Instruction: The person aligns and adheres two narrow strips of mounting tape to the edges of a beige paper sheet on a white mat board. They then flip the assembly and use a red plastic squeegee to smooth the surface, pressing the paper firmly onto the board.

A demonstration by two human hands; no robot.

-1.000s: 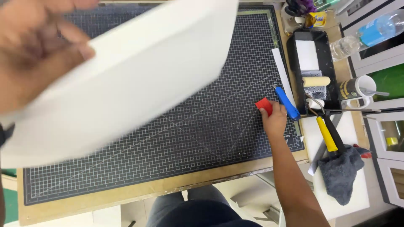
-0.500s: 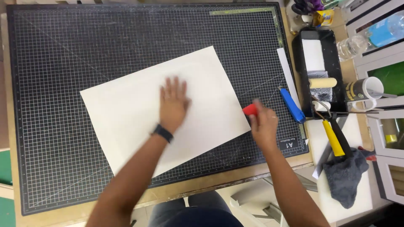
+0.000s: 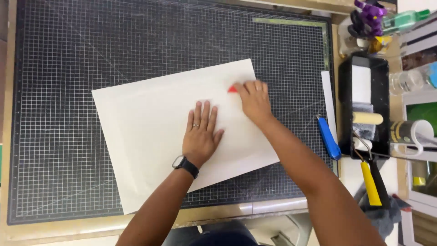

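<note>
A large white sheet [image 3: 150,123] lies tilted on the black gridded cutting mat [image 3: 68,68]. My left hand [image 3: 200,132] rests flat on the middle of the sheet, fingers spread, with a ring and a dark wristwatch. My right hand [image 3: 255,100] presses a small red tool [image 3: 232,89] onto the sheet near its upper right part; only a red corner of the tool shows past the fingers.
A blue-handled knife [image 3: 328,137] lies at the mat's right edge beside a white strip [image 3: 328,100]. Further right stand a black paint tray [image 3: 364,82] with a yellow-handled roller [image 3: 369,180], a mug [image 3: 409,134], bottles and a grey cloth [image 3: 382,214].
My right hand has slid the red tool from the sheet's right edge up and inward onto the sheet. My left hand stays flat on the sheet. The view has moved closer.
</note>
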